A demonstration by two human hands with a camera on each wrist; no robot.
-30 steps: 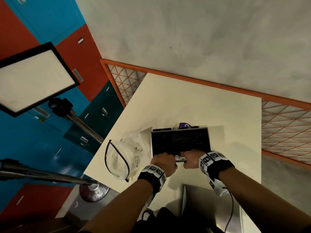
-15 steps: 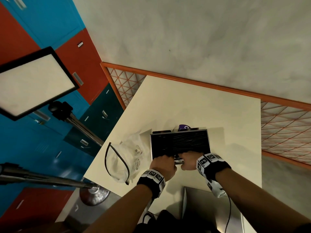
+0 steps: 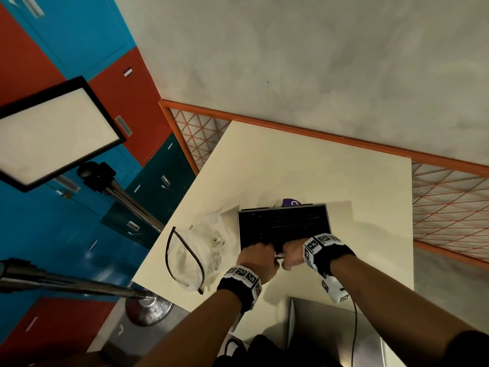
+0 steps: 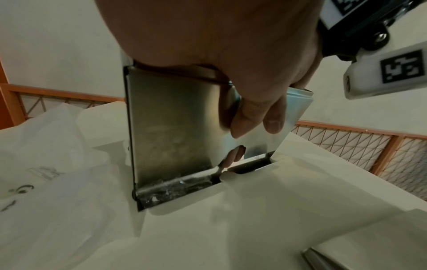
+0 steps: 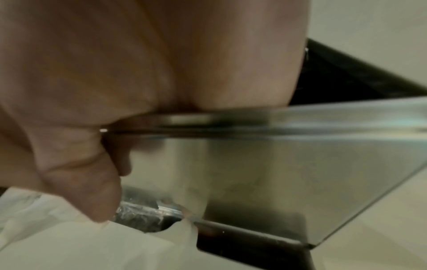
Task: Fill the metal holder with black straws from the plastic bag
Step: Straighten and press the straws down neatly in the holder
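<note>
Both hands, left hand and right hand, have edged forward, still gripping the metal holder near rim; straws appear loaded, plastic bag slack.

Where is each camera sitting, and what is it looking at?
Head: worn on the head, looking down at the table; shows both forearms, the left hand and right hand on the metal holder.
Left wrist: close beside the holder's metal wall, looking along the left hand.
Right wrist: under the right hand, looking along the holder's side.
Shared: all three show the holder; head and left wrist also show the plastic bag.
</note>
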